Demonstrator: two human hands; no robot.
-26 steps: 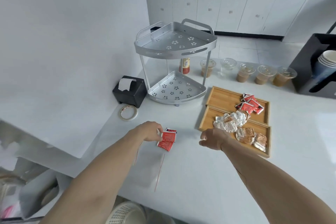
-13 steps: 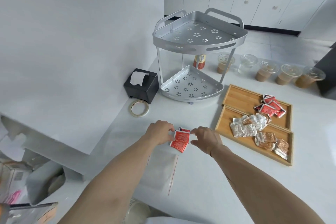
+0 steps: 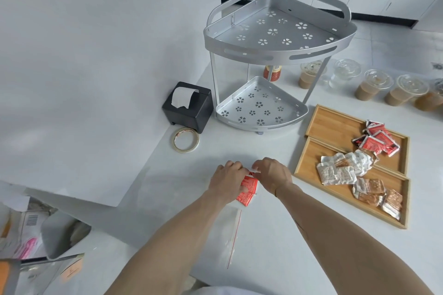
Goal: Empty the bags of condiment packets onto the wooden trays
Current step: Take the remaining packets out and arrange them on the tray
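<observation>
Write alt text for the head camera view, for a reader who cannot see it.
Both hands, left hand and right hand, pinch the top of a small clear plastic bag of red condiment packets over a white counter. To the right, two rectangular wooden trays already hold red, white and brown packets, behind them a silver two-tier corner rack.

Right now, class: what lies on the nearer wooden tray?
On the nearer wooden tray lie white packets and brown packets, heaped. Any packets under the heap are covered and cannot be counted.
</observation>
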